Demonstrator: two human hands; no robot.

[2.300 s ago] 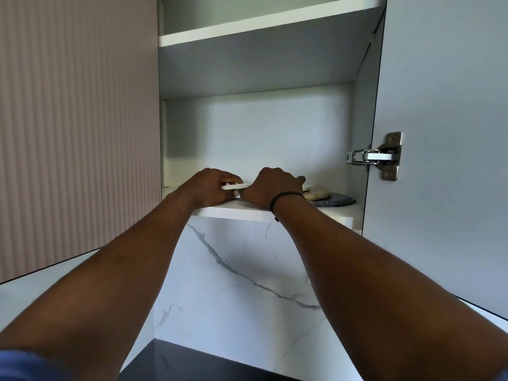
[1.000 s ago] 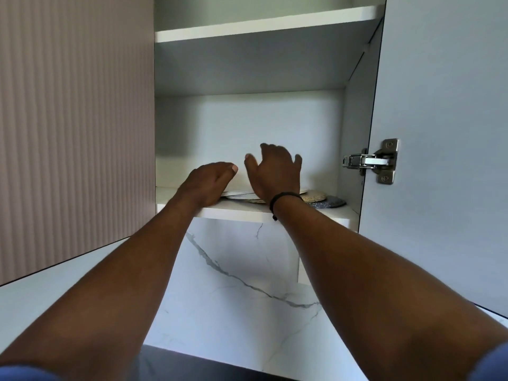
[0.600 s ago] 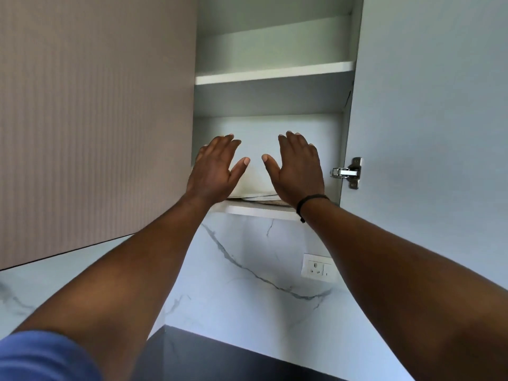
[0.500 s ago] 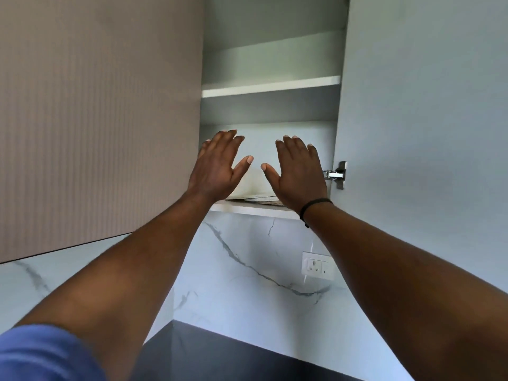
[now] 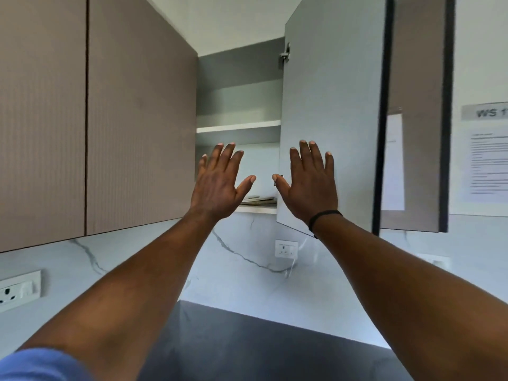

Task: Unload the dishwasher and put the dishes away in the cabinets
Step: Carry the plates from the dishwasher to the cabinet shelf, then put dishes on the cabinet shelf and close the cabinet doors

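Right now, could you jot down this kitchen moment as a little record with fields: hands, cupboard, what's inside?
left hand: left hand raised, fingers spread, holding nothing
right hand: right hand raised, spread, empty; black band at wrist
cabinet door: cabinet door swung open, right of the opening
lower shelf: lower shelf carries flat plates
upper shelf: upper shelf, top side hidden

Both arms raised, left hand (image 5: 217,185) and right hand (image 5: 310,185) empty, fingers spread, palms forward.
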